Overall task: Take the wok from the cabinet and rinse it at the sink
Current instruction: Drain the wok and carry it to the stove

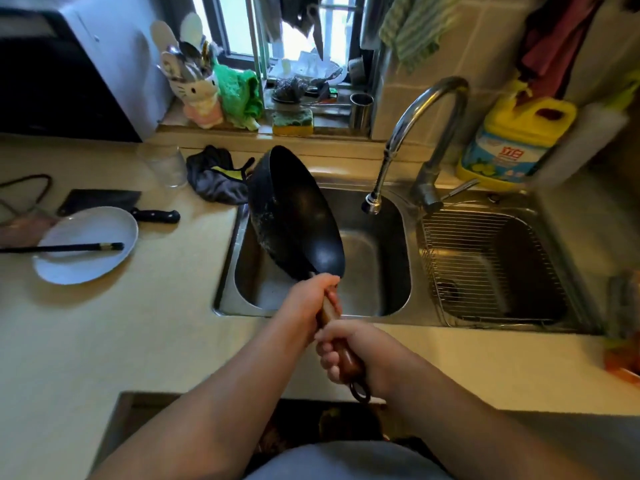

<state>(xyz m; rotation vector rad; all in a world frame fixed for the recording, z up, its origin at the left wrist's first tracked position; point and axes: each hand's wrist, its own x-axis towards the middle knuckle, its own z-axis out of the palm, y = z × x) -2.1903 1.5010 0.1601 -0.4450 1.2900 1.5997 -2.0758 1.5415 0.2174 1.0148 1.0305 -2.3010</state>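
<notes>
Rinsing looks to be the step in hand, or the tail of it: the wok (298, 216) is already out of the cabinet and held over the left basin of the sink (377, 292), tipped steeply on its side so the open bowl faces right toward the faucet (429, 140). Both hands are clamped on the wooden handle (337, 344), one ahead of the other: the left hand (308, 299) grips far up, close to where the handle meets the pan, and the right hand (356, 355) wraps the near end just above the hanging loop. No water stream is visible from the spray head (372, 202), which hangs just right of the wok's rim without touching it; pale specks on the lower inside wall may be droplets or residue, and I cannot tell which. My judgement is that the tilt is meant to pour water out into the basin. Next would be either turning the pan back under the spout, which calls for freeing one hand to work the tap lever (462, 188), or lifting it clear. Swinging left needs care, since a dark cloth (216, 178) and a glass (166, 166) sit on the counter near the far rim.
</notes>
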